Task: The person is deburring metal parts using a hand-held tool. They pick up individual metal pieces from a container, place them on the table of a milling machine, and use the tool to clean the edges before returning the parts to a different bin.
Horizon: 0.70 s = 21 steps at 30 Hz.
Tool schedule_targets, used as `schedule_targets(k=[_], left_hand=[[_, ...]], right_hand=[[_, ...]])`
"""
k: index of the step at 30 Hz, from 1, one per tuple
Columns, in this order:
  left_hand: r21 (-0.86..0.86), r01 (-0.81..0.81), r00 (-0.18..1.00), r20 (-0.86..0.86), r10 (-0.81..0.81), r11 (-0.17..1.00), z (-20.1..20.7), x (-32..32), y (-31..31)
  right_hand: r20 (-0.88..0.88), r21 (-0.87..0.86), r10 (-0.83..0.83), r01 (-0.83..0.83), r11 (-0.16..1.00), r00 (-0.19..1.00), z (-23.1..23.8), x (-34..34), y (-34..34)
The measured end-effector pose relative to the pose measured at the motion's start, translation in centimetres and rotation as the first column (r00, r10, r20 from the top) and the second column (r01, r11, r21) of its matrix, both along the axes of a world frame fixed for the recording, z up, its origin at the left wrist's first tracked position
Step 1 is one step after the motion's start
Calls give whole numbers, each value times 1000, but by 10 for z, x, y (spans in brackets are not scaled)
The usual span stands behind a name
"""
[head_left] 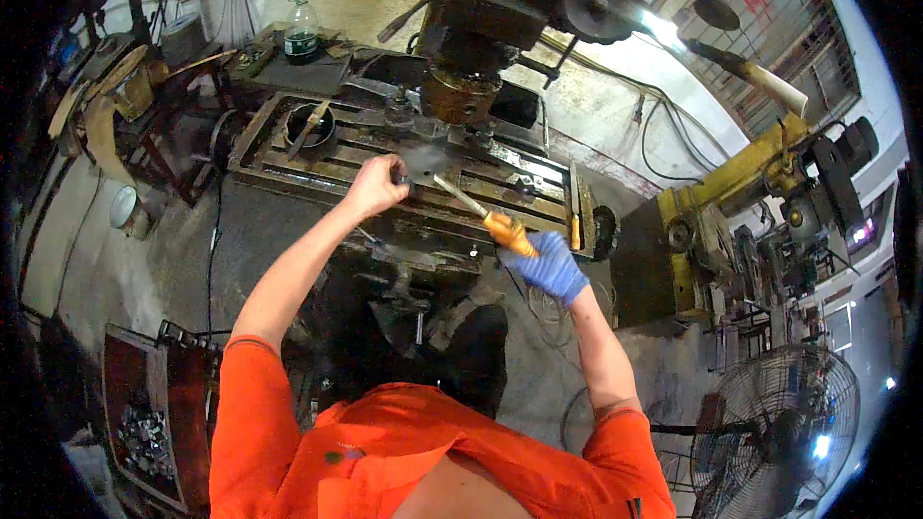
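My left hand (373,185), bare, grips the edge of a flat dark metal plate (429,162) held over the slotted table (288,168) of a milling machine. My right hand (550,265), in a blue glove, holds the orange handle of a long tool (481,214), a file or screwdriver. Its metal shaft reaches up and left to the plate's lower edge. The machine's head (460,94) hangs just behind the plate. Both sleeves are orange.
A plastic bottle (302,33) stands on a bench behind the machine. A round dark bowl (312,127) sits on the table's left end. A yellow machine (711,221) stands to the right, a floor fan (781,423) at lower right, a box of metal parts (146,432) at lower left.
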<state>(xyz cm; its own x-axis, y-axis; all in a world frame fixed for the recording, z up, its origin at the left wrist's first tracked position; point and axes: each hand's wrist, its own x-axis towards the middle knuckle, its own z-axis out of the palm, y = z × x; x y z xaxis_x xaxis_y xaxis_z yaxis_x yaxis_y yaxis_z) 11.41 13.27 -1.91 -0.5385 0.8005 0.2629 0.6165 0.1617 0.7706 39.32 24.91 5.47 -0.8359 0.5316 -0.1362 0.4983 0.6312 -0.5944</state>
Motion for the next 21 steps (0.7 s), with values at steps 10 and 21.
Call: schedule_targets(k=[10,21], left_hand=[[-63,18,865,-499,-48,998,-25,-20,78],[-53,-69,835,-550,28,996,-32,-26,99]], right_hand=[[-256,-193,-318,274,942,913,-168,-22,62],[-274,-106,-380,365,925,883,-157,35,36]])
